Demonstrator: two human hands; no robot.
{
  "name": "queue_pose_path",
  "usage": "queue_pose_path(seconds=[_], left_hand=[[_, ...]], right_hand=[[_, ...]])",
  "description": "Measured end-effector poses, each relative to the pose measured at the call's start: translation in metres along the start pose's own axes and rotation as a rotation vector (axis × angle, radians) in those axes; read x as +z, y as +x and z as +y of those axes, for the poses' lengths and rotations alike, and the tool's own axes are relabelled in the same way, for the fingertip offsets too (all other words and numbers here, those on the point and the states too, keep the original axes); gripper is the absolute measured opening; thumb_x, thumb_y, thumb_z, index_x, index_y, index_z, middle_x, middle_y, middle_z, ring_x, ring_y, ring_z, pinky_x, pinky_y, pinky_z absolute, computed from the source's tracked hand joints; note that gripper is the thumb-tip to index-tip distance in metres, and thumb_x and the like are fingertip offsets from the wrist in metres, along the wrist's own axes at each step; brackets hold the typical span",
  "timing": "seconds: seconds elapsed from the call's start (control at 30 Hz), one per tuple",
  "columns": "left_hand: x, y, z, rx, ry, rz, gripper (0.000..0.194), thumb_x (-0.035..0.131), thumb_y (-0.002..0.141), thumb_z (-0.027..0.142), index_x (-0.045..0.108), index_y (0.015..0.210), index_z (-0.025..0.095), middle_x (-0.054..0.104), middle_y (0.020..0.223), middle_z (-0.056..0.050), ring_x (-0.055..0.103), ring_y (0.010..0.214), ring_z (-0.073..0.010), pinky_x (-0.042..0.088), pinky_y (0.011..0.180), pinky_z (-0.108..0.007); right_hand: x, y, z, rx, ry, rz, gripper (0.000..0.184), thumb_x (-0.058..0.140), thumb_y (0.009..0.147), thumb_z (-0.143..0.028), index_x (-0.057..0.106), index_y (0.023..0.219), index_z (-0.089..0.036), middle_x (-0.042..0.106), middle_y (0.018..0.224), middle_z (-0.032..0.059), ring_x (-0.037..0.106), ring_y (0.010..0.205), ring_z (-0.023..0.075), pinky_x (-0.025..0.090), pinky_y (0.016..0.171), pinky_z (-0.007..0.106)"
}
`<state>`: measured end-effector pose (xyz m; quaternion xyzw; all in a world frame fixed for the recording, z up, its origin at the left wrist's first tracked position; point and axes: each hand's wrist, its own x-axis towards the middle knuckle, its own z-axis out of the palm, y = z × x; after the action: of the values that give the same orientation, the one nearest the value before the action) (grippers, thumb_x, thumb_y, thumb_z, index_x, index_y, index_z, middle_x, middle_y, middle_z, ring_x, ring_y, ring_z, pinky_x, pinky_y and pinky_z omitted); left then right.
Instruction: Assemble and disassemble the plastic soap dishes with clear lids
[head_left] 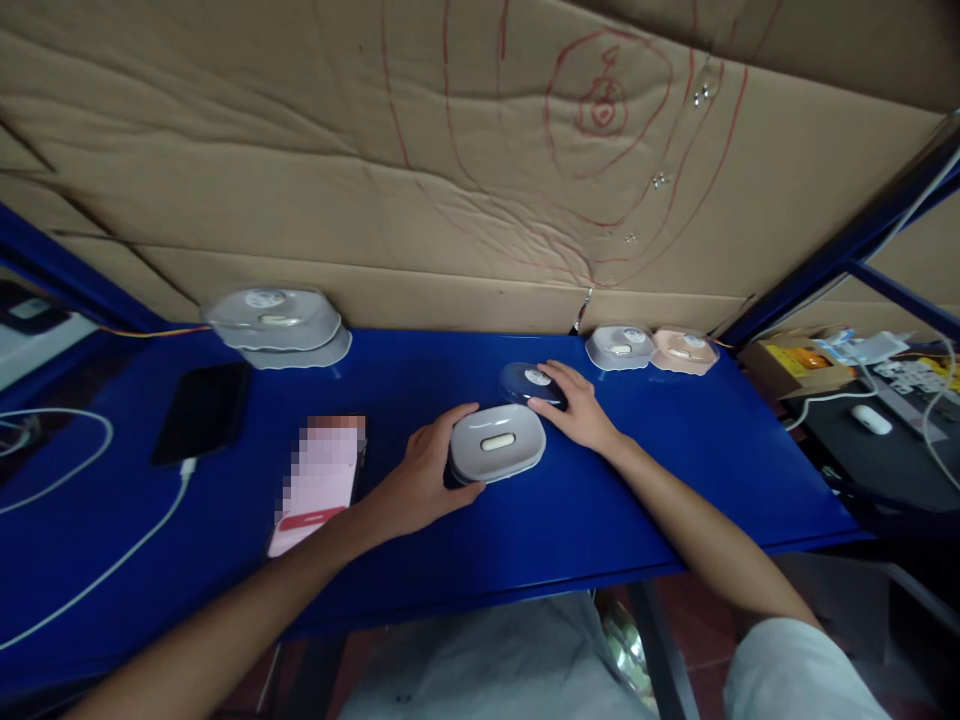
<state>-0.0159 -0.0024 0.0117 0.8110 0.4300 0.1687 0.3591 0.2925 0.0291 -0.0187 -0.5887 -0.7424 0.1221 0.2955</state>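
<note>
My left hand (431,468) grips a grey oval dish (466,450), thumb on the near side and fingers on the far side. In the dish's middle sits a raised, cream-coloured oblong piece (498,441). Just behind it, a clear domed lid (516,382) with a round white label lies on the blue table. My right hand (576,405) has its fingers closed around the lid's right side. The lid's near edge is close to the dish; I cannot tell if they touch.
Lidded grey containers (300,325) are stacked back left. A small grey one (621,347) and a pink one (684,350) stand back right. A lit phone (319,485) and a dark phone on a cable (202,410) lie left. Cardboard (300,200) walls the back.
</note>
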Motion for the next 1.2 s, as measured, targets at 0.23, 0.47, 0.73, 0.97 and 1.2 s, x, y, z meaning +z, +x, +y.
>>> queue_pose_path(seconds=[0.23,0.47,0.73,0.97,1.2], left_hand=[[0.006,0.002,-0.007,0.100,0.075,0.037,0.092,0.077,0.084,0.030,0.024,0.159,0.030,0.038,0.166,-0.016,0.033,0.154,-0.0429,0.029,0.121,-0.063],[0.003,0.004,-0.010,0.050,0.045,0.093,0.092,0.079,0.084,0.037,0.025,0.158,0.032,0.046,0.160,-0.015,0.049,0.143,-0.0397,0.037,0.116,-0.059],[0.000,0.004,-0.005,0.045,0.070,0.053,0.094,0.077,0.086,0.035,0.019,0.159,0.033,0.043,0.162,-0.015,0.045,0.147,-0.0400,0.028,0.119,-0.062],[-0.025,-0.007,-0.004,0.102,0.157,-0.161,0.094,0.078,0.083,0.026,0.026,0.161,0.036,0.045,0.163,-0.012,0.044,0.147,-0.0405,0.026,0.121,-0.064],[-0.034,-0.016,-0.009,0.178,0.284,-0.188,0.082,0.083,0.082,0.032,0.047,0.155,0.042,0.050,0.157,-0.007,0.041,0.148,-0.0414,0.023,0.123,-0.064]], right_hand=[[-0.012,-0.013,-0.028,-0.266,-0.075,-0.154,0.063,0.046,0.107,-0.060,0.038,0.163,-0.032,0.034,0.172,0.0109,0.025,0.162,0.0303,0.014,0.130,0.063],[-0.005,-0.026,-0.053,-0.450,0.036,-0.321,0.060,0.067,0.098,-0.057,0.060,0.148,-0.025,0.037,0.169,0.0184,0.034,0.158,0.0331,0.035,0.125,0.057],[-0.006,-0.022,-0.051,-0.368,0.241,-0.288,0.047,0.057,0.105,-0.051,0.062,0.144,-0.026,0.052,0.160,0.0147,0.038,0.157,0.0277,0.037,0.125,0.052],[-0.012,-0.019,-0.031,-0.242,0.008,-0.184,0.055,0.058,0.103,-0.056,0.056,0.149,-0.025,0.038,0.168,0.0189,0.033,0.158,0.0358,0.031,0.125,0.064],[-0.018,-0.021,-0.043,-0.294,-0.106,-0.161,0.050,0.047,0.108,-0.049,0.050,0.154,-0.029,0.038,0.170,0.0120,0.028,0.160,0.0337,0.021,0.128,0.065]])
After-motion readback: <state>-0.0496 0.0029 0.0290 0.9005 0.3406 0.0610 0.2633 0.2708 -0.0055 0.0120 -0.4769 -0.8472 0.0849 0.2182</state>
